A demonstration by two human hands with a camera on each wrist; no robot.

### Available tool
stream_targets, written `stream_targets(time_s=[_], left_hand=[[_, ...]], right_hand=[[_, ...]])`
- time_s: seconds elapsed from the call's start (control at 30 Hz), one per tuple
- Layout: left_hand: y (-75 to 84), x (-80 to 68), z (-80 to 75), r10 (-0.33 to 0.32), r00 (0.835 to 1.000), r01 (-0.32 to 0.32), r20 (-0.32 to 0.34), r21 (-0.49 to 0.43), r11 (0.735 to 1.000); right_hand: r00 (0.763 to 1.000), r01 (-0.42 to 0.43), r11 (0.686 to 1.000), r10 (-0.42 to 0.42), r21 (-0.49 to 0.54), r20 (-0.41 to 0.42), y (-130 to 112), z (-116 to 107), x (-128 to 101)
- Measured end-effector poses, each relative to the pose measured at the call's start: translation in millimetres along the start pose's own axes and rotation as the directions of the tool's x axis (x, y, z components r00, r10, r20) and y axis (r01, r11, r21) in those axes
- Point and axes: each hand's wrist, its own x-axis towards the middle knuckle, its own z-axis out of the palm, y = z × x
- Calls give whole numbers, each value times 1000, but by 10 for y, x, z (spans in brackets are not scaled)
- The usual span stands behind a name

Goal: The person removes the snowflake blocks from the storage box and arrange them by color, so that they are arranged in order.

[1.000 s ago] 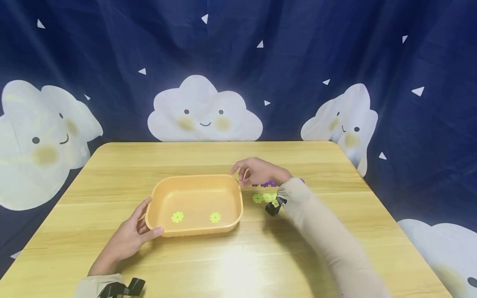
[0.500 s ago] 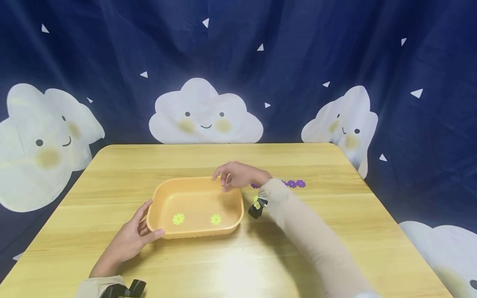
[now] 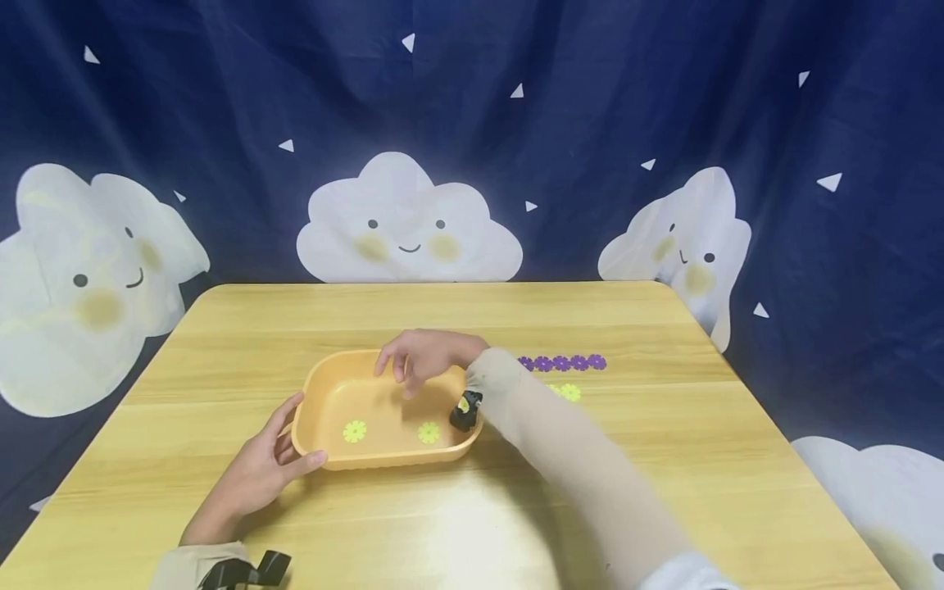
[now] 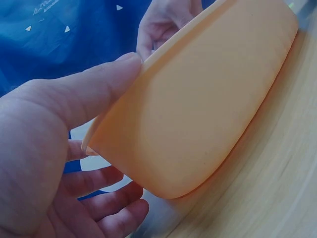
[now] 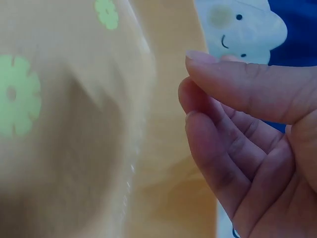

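The right hand (image 3: pixel 419 357) hangs over the orange tray (image 3: pixel 324 392), above its inside. The fingers bend down a little and the thumb sits close to the fingertips. The close view is blurry, so I cannot tell if something tiny is held between them.

The left hand (image 3: pixel 267 469) holds the tray at its left end. The thumb (image 4: pixel 94 87) lies along the rim and the other fingers curl under the outside wall.

The tray sits in the middle of the tabletop (image 3: pixel 221 328). Two yellow-green flower pieces lie flat on the tray's floor, one (image 3: pixel 355 431) toward the left hand and one (image 3: pixel 428 433) more to the right.

Just right of the tray, on the tabletop, a row of purple flower pieces (image 3: pixel 562 362) lies in a line. Another yellow-green flower (image 3: pixel 569 392) lies close to that row, on the near side of it.

Behind the tray hangs a dark blue curtain (image 3: pixel 590 123) with smiling white clouds.
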Motion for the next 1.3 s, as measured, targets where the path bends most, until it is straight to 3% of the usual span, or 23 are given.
stream_targets(time_s=[0.23,0.4,0.67,0.97,1.3], left_hand=[[1,0,8,0,1000,0,-10,-5,1000],[6,-5,6,-8,1000,8,-30,2,1000],[22,-17,17,-29,999,27,-45,-33,999],[29,-17,15,-54,998,53,-44,-26,998],[34,19,18,-37,999,37,-34,1,999]], right_hand=[[997,-29,997,34,-76,71,-18,147,242],[992,-33,998,40,-59,115,4,261,406],[988,-49,991,67,-128,140,24,432,579],[979,-116,990,127,-77,158,5,521,622],[976,-109,976,141,-190,166,-12,531,656]])
